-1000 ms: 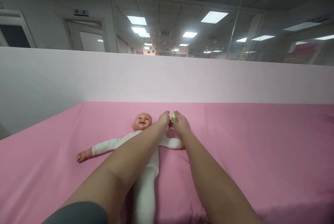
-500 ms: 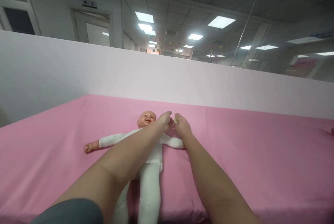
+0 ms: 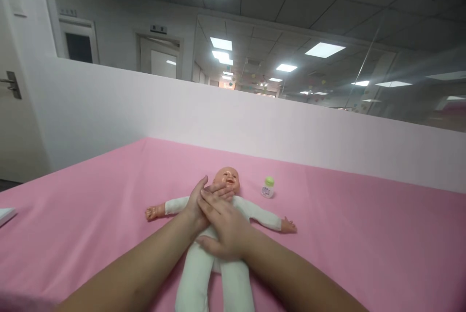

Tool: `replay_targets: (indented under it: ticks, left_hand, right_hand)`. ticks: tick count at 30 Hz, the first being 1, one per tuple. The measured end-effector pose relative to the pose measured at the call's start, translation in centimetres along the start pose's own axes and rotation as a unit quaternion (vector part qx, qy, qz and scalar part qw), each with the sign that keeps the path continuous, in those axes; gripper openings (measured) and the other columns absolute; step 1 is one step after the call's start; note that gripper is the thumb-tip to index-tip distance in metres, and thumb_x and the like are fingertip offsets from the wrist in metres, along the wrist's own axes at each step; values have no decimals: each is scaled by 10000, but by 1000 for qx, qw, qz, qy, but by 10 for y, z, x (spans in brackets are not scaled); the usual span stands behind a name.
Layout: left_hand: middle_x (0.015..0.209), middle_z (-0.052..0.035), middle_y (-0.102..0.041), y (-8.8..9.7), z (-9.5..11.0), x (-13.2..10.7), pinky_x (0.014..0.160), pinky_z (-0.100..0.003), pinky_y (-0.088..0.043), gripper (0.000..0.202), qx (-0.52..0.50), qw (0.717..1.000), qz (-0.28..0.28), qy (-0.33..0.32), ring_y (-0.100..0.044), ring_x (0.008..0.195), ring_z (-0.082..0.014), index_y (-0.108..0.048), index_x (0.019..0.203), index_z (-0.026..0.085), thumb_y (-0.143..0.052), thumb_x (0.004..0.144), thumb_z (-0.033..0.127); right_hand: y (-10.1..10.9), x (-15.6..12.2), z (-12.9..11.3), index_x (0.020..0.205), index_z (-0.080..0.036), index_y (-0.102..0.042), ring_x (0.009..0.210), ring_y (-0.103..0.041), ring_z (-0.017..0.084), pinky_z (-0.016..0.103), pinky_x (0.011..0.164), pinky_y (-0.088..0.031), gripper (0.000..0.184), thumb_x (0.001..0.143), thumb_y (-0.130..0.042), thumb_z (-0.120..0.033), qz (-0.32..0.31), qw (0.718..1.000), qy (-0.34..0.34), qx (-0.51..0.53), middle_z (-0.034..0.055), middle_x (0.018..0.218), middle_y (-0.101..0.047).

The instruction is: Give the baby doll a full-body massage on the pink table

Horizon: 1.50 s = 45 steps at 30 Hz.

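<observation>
A baby doll [image 3: 236, 278] in white cloth lies on its back with both arms spread, its smiling head toward the wall. My left hand [image 3: 196, 205] is over the doll's chest, palm turned up and fingers stretched out. Across its palm and fingers rests my right hand [image 3: 227, 229], flat and palm down, hiding much of the doll's torso. Neither hand shows anything in its grasp. To the right of the doll's head is a small bottle [image 3: 267, 190] with a green cap and printing on its side, apart from both hands.
Pink cloth [image 3: 349, 244] covers the padded surface under the doll. A low white wall [image 3: 233, 123] with glass above it runs along the back. The corner of a white object [image 3: 6, 216] shows at the left edge, and a door [image 3: 18, 132] stands beyond.
Both hands have moved from beside the doll's head to over its chest, the right now across the left. The bottle, mostly hidden between them before, is uncovered. My view has turned left.
</observation>
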<state>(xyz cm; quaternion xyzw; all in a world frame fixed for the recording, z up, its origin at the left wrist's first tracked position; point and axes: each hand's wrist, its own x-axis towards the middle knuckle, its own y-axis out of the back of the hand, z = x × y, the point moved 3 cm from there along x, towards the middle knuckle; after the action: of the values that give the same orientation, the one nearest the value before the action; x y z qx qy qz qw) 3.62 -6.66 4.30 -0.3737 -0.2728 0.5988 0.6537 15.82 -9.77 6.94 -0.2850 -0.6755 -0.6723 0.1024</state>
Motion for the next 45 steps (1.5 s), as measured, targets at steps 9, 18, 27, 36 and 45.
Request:
replay_targets:
  ticks: [9, 18, 27, 36, 45]
  left_hand:
    - [1077, -262, -718, -9, 3, -1, 952, -516, -585, 671, -69, 996, -27, 47, -703, 1093, -376, -646, 1187, 64, -433, 973, 664]
    - [1142, -259, -701, 0, 26, -2, 915, -446, -602, 674, -106, 994, -16, -7, -695, 1118, -352, -626, 1236, 43, -471, 972, 644]
    - [1076, -251, -711, -16, 4, -11, 943, -525, -570, 662, -62, 996, -55, 14, -658, 1168, -403, -677, 1142, 83, -454, 958, 679]
    - [1123, -264, -693, -21, 0, -13, 954, -483, -579, 651, -66, 998, -3, 15, -680, 1130, -373, -634, 1210, 43, -437, 981, 620]
    - [1274, -256, -657, 9, 41, 0, 990, -442, -591, 646, -74, 992, 20, -101, -644, 1229, -349, -640, 1214, 56, -450, 986, 629]
  right_hand:
    - [-4, -4, 3, 1645, -103, -221, 1594, -168, 310, 555, 1300, -200, 869, 977, -512, -578, -83, 988, -111, -63, 146, 1702, -175]
    - [-1, -4, -5, 1605, -88, -340, 1554, -294, 319, 582, 1288, -241, 684, 1022, -463, -424, -103, 990, -59, -75, 153, 1648, -332]
    - [-3, -8, -7, 1651, -80, -160, 1588, -188, 318, 587, 1299, -198, 842, 1015, -475, -534, -80, 996, -15, -41, 185, 1680, -220]
    - [-9, -10, 11, 1661, -153, -168, 1594, -139, 343, 611, 1300, -154, 902, 974, -522, -617, -52, 994, -93, -36, 132, 1703, -157]
    - [-5, -8, 2, 1624, -183, -313, 1573, -251, 284, 600, 1302, -150, 638, 1053, -431, -444, -78, 995, -57, -14, 115, 1638, -357]
